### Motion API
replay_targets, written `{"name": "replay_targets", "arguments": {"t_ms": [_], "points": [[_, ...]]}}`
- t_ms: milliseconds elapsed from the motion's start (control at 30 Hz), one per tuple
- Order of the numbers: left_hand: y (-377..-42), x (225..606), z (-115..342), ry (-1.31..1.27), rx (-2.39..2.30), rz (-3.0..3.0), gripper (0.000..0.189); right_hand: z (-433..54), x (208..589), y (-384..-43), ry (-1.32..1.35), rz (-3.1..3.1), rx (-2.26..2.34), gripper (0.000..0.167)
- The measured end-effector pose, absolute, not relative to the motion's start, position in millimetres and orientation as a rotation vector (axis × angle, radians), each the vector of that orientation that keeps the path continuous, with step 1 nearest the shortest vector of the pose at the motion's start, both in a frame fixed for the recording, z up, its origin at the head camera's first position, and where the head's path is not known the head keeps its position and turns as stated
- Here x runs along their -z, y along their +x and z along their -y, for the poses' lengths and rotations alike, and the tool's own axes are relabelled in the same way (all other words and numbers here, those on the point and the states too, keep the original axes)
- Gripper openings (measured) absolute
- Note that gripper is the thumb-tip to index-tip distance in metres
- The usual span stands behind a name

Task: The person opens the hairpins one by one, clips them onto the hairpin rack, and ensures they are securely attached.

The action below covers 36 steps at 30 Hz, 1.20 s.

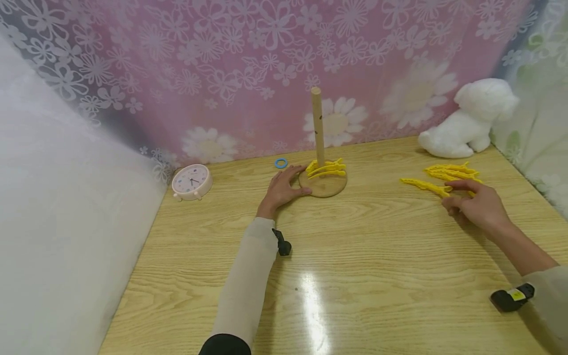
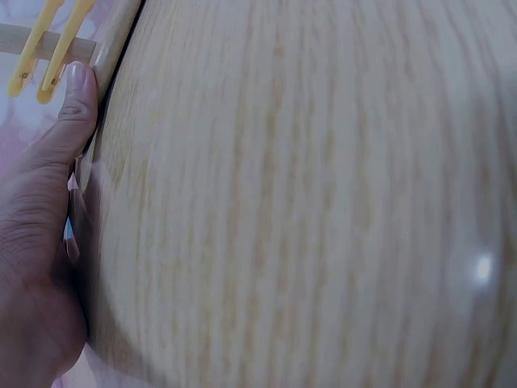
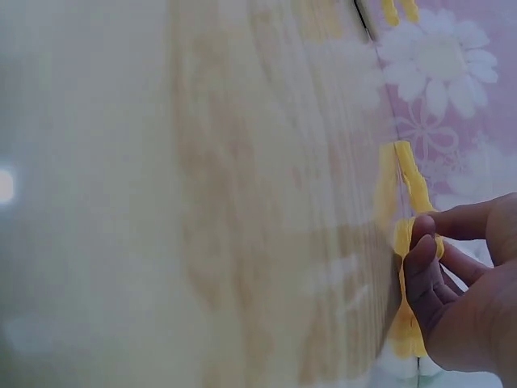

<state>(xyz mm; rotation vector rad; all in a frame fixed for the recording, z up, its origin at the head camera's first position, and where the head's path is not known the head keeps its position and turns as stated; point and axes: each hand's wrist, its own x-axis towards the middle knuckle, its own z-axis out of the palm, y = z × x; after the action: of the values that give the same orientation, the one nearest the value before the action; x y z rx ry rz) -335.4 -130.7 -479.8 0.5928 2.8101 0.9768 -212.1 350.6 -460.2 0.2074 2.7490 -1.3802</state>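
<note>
A wooden stand, with an upright rod [image 1: 318,125] on a round base [image 1: 326,188], stands toward the back of the table. My left hand [image 1: 284,188] holds the left edge of its base, thumb at the front and fingers behind. Slender yellow plastic pieces [image 1: 327,171] lie stacked around the foot of the rod. In the left wrist view, their rounded ends stick out beyond the thumb [image 2: 77,93]. On the right, my right hand [image 1: 479,204] pinches one end of a long yellow plastic piece [image 1: 421,185] between thumb and fingers. More yellow pieces [image 1: 452,170] lie just behind it.
A small blue ring [image 1: 281,163] lies behind the left hand. At the left edge of the table [image 1: 377,276] is a round pink clock [image 1: 192,181]. A white plush dog [image 1: 466,121] sits in the back right corner. A flowered curtain [image 1: 248,74] hangs along the back.
</note>
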Motion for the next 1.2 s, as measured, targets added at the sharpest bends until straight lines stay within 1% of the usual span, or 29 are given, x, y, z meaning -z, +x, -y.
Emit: {"name": "replay_targets", "arguments": {"t_ms": [200,400,667,833,1200], "points": [[-335.7,479.5,130.5,0.583,-0.959,-2.816,0.084,-347.9,460.9,-210.7,0.195,-2.766,1.467,0.050],[-336.1,480.8,130.7,0.588,-0.960,-2.822,0.084,-344.8,460.9,-210.4,0.146,-2.811,1.444,0.037],[-334.9,479.9,130.5,0.585,-0.958,-2.823,0.085,-338.1,453.1,-210.5,0.079,-2.893,1.371,0.037],[-334.6,479.4,130.4,0.591,-0.960,-2.816,0.084,-328.4,448.2,-210.3,0.027,-2.947,1.406,0.031],[-333.9,478.0,130.2,0.589,-0.951,-2.812,0.084,-301.4,439.2,-219.5,0.075,-2.988,1.499,0.025]]}}
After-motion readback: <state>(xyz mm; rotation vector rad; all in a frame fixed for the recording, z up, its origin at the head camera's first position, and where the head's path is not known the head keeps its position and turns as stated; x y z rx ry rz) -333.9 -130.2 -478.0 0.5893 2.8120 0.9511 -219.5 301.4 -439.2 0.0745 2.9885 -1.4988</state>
